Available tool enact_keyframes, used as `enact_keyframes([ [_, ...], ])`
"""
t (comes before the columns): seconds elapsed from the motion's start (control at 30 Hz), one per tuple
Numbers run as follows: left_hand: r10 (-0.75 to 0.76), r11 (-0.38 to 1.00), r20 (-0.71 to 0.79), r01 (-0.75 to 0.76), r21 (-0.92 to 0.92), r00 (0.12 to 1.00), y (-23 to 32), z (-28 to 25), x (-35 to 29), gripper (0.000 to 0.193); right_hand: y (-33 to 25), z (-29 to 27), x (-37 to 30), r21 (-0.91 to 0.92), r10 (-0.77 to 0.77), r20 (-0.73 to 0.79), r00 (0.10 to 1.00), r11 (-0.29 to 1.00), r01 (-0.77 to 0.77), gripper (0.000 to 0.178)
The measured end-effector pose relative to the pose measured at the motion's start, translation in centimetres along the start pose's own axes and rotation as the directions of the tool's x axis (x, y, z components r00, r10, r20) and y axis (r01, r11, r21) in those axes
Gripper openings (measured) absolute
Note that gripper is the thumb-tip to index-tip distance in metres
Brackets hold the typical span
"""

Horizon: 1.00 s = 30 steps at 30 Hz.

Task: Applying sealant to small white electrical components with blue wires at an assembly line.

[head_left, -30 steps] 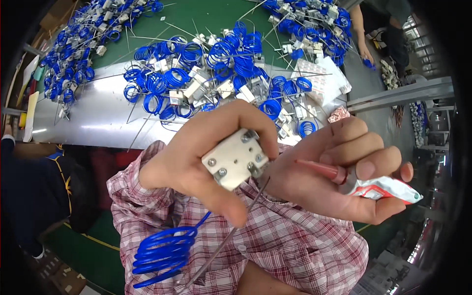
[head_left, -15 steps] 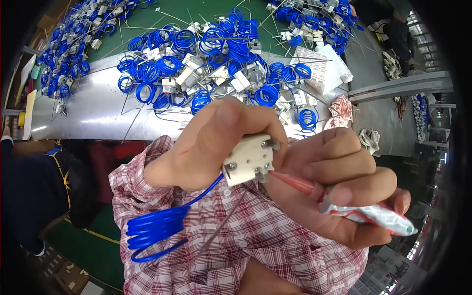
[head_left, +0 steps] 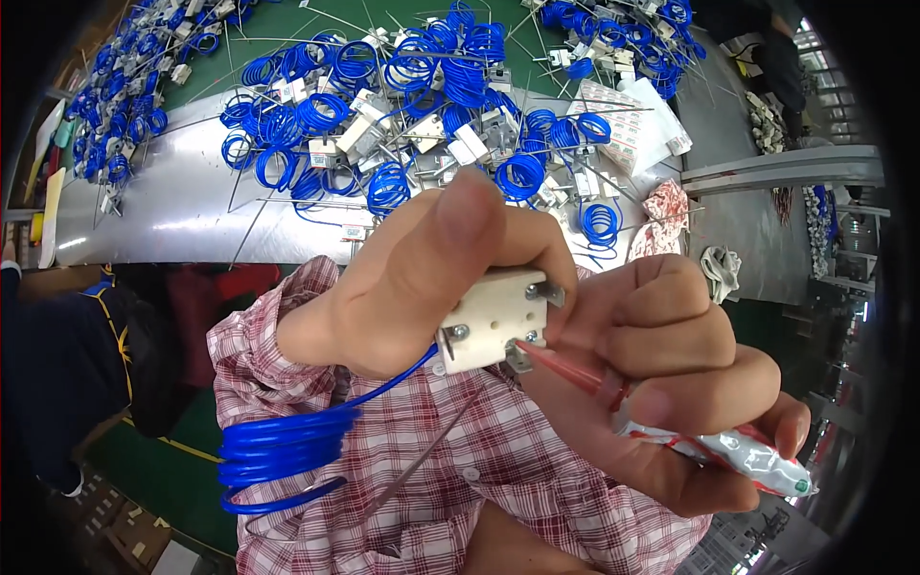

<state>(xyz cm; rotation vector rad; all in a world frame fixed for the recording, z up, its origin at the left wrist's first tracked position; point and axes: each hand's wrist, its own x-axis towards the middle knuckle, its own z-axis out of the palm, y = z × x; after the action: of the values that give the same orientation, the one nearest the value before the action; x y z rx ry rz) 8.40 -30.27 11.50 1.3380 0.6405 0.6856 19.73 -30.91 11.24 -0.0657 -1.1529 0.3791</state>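
My left hand (head_left: 402, 268) grips a cream-coloured thermostat (head_left: 492, 331) with metal terminals and screws on its face. A coil of blue capillary tube (head_left: 283, 450) hangs from its left side, and a thin metal rod (head_left: 422, 465) dangles below. My right hand (head_left: 671, 374) is closed around a crumpled silver-and-red squeeze tube (head_left: 743, 455). The tube's pointed red nozzle (head_left: 575, 374) reaches the thermostat's face beside its lower right terminal. Whether anything comes out of the tip is too small to tell.
Across the metal table (head_left: 172, 216) ahead lies a heap of similar thermostats with blue coils (head_left: 383, 125). Another pile (head_left: 125, 105) sits at the far left. White printed sheets (head_left: 628, 129) and a red-stained cloth (head_left: 661, 220) lie at the right. A dark-clothed person (head_left: 57, 364) is at the left.
The nozzle tip has shifted from the thermostat's right edge onto its face by the lower terminal. The thermostat has moved slightly right and down, and the blue coil has swung left.
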Motion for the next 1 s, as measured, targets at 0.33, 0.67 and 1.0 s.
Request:
enact_keyframes([
  [0.33,0.001,0.999,-0.017,-0.002,-0.04,1.0,-0.1,0.1,-0.2,0.091,-0.3,0.6,-0.2,-0.01,0.062,0.068,0.996,0.998,-0.062,0.043],
  [0.67,-0.03,0.997,-0.088,0.023,-0.073,0.996,0.1,0.4,-0.3,0.092,0.2,1.7,-0.9,-0.023,0.11,0.129,0.986,0.994,-0.107,0.044],
  [1.0,-0.054,0.989,-0.069,0.044,-0.141,0.996,-0.5,-0.4,0.3,0.092,1.6,2.2,-0.8,-0.048,0.182,0.181,0.967,0.983,-0.176,0.045],
])
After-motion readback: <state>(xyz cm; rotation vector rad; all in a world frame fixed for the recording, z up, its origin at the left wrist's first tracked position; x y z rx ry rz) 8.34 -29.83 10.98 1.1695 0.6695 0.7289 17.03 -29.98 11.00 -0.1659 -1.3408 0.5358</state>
